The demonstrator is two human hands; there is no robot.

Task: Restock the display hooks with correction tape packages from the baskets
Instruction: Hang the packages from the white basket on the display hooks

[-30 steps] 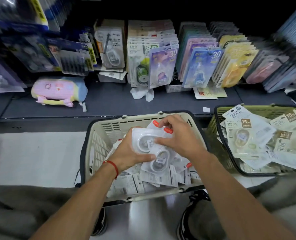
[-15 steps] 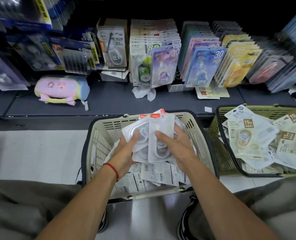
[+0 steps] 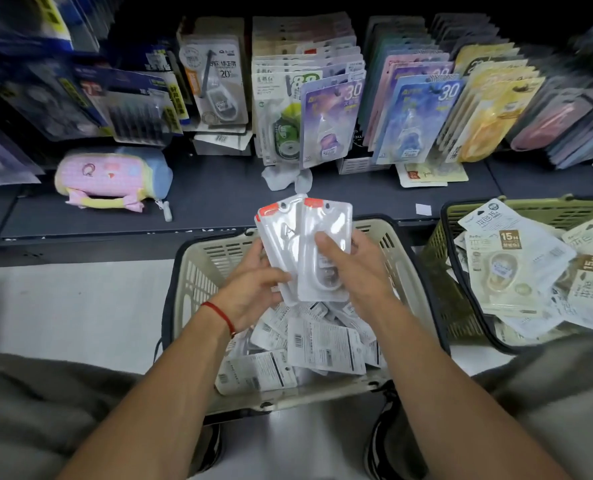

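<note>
A small stack of clear correction tape packages (image 3: 309, 237) with orange tops is held upright above the beige basket (image 3: 191, 282). My left hand (image 3: 253, 292) grips the stack from the lower left, and my right hand (image 3: 354, 268) holds its right side with the thumb across the front. More packages (image 3: 323, 344) lie face down in the basket. A green basket (image 3: 440, 271) at the right holds other white packages (image 3: 510, 268). Filled display hooks (image 3: 329, 109) hang at the back.
A dark shelf (image 3: 219, 195) runs under the hooks, with a pink and blue pencil case (image 3: 111, 178) at its left and loose cards (image 3: 430, 171) at its right. My knees and shoes are at the bottom, on the pale floor (image 3: 66, 303).
The packages were lifted from just above the basket's contents and turned upright, orange tops now toward the shelf. Both hands rose with them.
</note>
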